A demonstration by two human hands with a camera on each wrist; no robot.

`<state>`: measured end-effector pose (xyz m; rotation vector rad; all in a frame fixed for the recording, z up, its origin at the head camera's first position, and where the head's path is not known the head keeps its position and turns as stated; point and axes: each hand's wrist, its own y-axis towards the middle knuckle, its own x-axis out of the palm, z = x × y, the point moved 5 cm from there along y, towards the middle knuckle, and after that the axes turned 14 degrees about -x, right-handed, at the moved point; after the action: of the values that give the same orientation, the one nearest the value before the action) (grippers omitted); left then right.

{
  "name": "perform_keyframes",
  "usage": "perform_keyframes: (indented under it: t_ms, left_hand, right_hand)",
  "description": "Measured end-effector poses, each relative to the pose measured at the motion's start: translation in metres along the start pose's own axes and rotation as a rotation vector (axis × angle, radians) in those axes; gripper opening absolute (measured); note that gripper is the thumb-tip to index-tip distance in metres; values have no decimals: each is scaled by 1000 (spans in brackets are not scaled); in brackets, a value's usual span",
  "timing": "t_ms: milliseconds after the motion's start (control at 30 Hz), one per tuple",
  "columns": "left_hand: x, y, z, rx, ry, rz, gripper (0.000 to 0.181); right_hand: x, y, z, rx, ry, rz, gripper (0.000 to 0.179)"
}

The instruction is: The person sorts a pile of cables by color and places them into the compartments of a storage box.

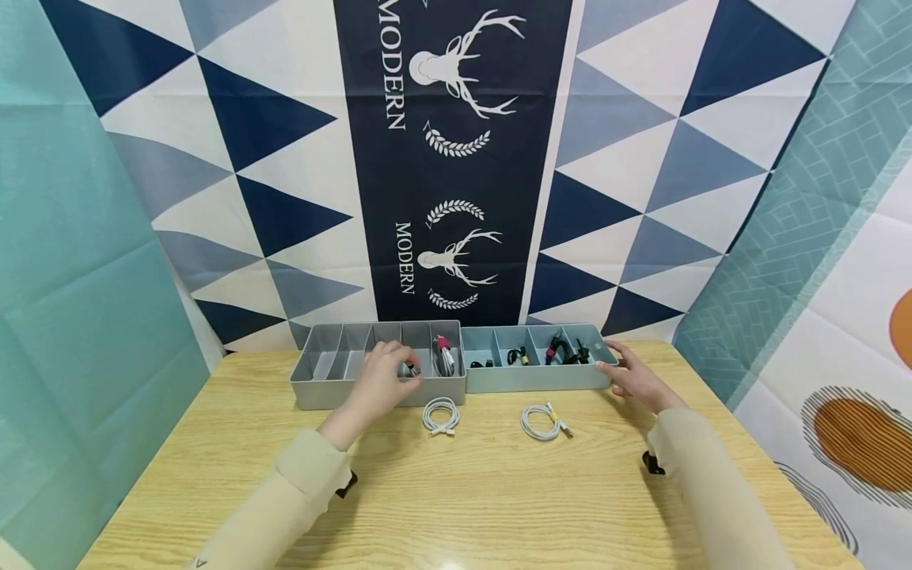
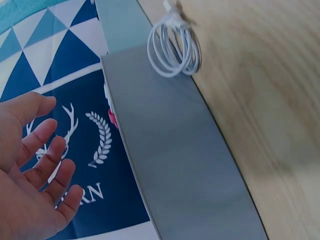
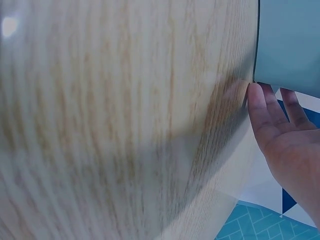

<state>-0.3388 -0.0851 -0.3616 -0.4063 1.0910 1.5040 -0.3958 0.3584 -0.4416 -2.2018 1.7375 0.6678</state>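
Over the grey divided box hovers my left hand; in the left wrist view its fingers are loosely bent and hold nothing. A small cable end shows in the compartment beside the fingertips. In the box's right-end compartment lies a bundled white cable with a red tie. My right hand touches the right end of the blue divided box, its fingers fairly straight in the right wrist view. Black cables lie in that box.
Two coiled white cables lie on the wooden table before the boxes: one at the left, the other, with a yellow tie, at the right. The boxes stand end to end against the patterned backdrop.
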Motion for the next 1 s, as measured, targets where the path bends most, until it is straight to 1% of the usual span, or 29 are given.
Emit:
perform_keyframes:
  t_ms: [167, 467, 600, 733, 833, 1000]
  left_hand:
    - [4, -10, 5, 18, -12, -6, 17]
    - [12, -28, 9, 42, -33, -19, 20]
    - [14, -35, 8, 51, -46, -13, 21]
    - [17, -41, 8, 56, -53, -20, 21]
    - [22, -46, 7, 50, -50, -36, 19]
    - [31, -52, 3, 64, -38, -50, 21]
  right_hand:
    - [0, -1, -1, 1, -1, -4, 72]
    - [1, -2, -3, -13, 15, -12, 74]
    - [2, -2, -3, -12, 21, -14, 74]
    - [2, -2, -2, -7, 14, -14, 75]
    - [1, -1, -1, 2, 10, -7, 74]
    - [1, -1, -1, 5, 8, -4, 72]
